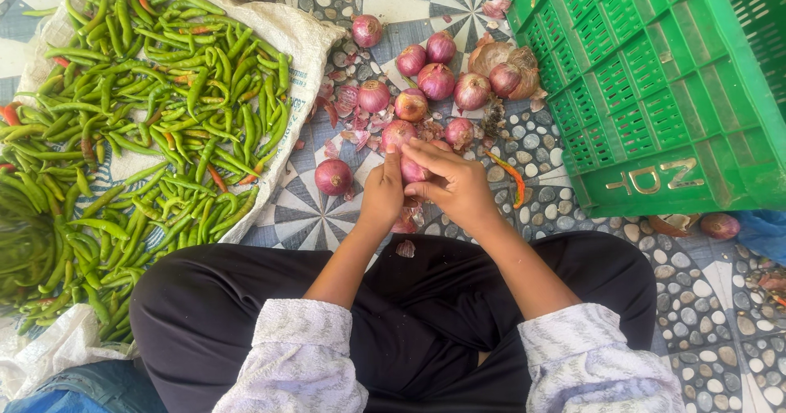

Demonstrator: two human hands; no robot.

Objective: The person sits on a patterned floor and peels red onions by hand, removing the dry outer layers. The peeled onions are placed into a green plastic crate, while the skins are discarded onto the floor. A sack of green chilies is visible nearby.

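Both my hands meet over one red onion [412,171] just past my knees. My left hand [382,194] cups it from the left with the thumb up on its top. My right hand [449,182] covers it from the right, fingers laid across the skin. Most of that onion is hidden by my fingers. Loose red peel [405,248] lies on my black trousers below the hands. More red onions [437,80] sit in a loose group on the patterned floor beyond, and a single one [333,176] lies left of my left hand.
A big heap of green chillies [155,110] lies on a white sack [304,28] at the left. A green plastic crate [655,94] stands at the right. A red-orange chilli [512,177] lies beside my right hand. Another onion [720,225] sits by the crate's corner.
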